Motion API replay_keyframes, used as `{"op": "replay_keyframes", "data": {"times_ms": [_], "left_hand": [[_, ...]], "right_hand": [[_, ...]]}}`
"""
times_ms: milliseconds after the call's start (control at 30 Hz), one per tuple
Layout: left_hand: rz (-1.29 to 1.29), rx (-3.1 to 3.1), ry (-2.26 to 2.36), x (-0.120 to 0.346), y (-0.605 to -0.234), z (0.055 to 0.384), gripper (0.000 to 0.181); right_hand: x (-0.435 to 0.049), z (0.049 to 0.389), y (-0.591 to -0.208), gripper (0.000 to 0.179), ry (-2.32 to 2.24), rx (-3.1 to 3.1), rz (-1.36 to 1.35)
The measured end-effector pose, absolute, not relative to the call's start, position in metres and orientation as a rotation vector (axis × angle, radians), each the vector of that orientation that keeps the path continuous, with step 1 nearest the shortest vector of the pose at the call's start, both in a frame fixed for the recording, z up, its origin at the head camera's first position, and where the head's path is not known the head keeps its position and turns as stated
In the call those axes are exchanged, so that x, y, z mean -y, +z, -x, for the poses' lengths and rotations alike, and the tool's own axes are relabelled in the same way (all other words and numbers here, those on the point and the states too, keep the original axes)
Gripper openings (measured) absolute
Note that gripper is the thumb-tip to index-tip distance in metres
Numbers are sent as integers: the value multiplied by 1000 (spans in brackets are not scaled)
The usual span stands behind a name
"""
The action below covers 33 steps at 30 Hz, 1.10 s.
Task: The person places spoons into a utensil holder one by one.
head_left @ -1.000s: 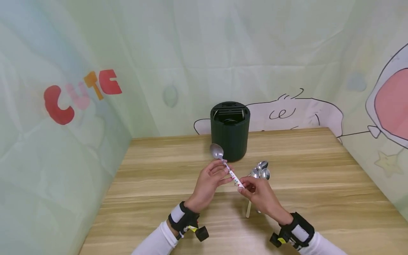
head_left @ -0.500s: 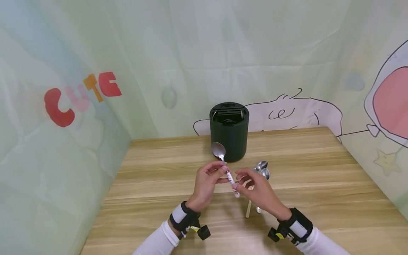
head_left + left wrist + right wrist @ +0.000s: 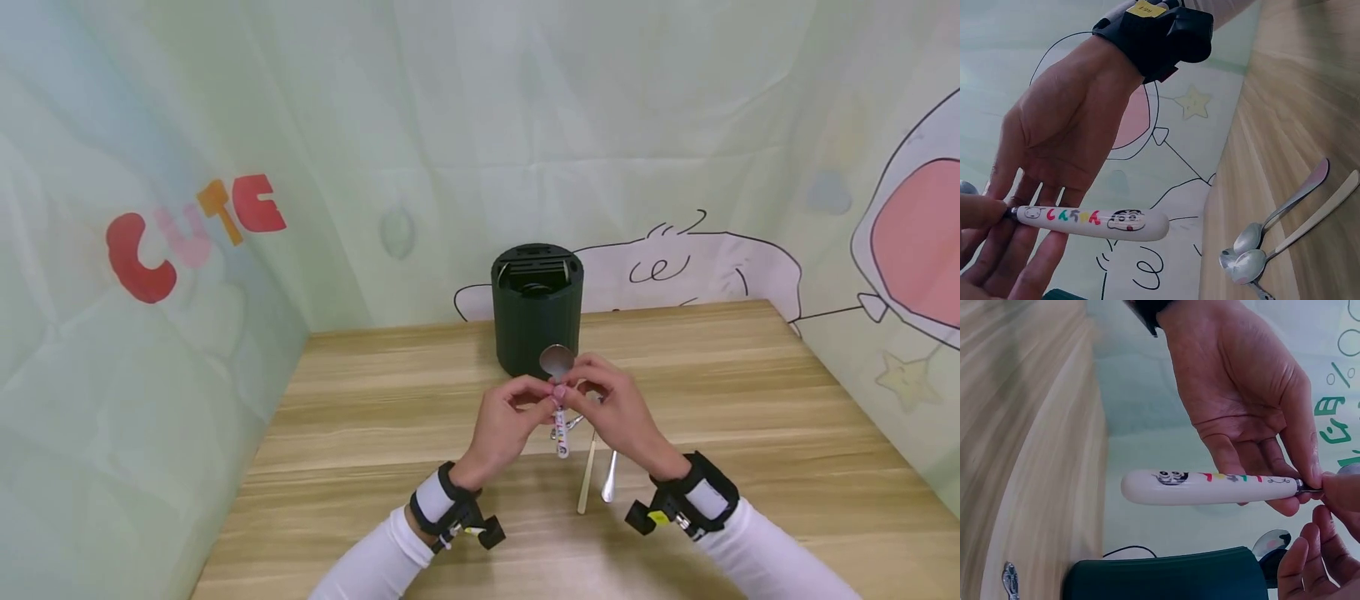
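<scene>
Both hands pinch a spoon with a white printed handle (image 3: 561, 433) at its thin neck, fingertips close together. Its metal bowl (image 3: 557, 361) points up and away, in front of the dark green holder (image 3: 528, 321). My left hand (image 3: 501, 427) comes from the left; my right hand (image 3: 618, 414) comes from the right. In the left wrist view the handle (image 3: 1094, 224) shows coloured lettering and a cartoon face. Beneath the right hand, several other spoons lie on the table; in the head view their bowls are hidden, but a cream handle (image 3: 587, 479) and a metal handle (image 3: 609, 481) show.
The holder stands upright near the table's back edge, with slots and metal edges visible in its top. A wooden table (image 3: 360, 433) reaches to a printed cloth backdrop (image 3: 450, 125) on the back and sides. Spoon bowls (image 3: 1250, 265) lie clustered in the left wrist view.
The right hand has moved from the handle's end up to the neck beside the left fingers. The spoon has shifted right and turned from slanting to nearly straight away from me.
</scene>
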<state>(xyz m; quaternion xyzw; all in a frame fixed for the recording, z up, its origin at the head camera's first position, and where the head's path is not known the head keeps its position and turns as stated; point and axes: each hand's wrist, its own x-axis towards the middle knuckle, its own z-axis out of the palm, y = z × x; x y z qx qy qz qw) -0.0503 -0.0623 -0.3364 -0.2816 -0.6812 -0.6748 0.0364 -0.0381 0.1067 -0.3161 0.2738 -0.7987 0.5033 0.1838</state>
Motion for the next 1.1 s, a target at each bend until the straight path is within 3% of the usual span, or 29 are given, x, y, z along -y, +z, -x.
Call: {"op": "replay_keyframes", "data": {"times_ms": [533, 1100], "left_hand": [[965, 1955, -1771, 46, -291, 82, 11], [904, 1859, -1765, 40, -280, 139, 12]], "right_hand": [[-108, 61, -275, 11, 1533, 2139, -671], [-103, 113, -252, 13, 1528, 2132, -621]]}}
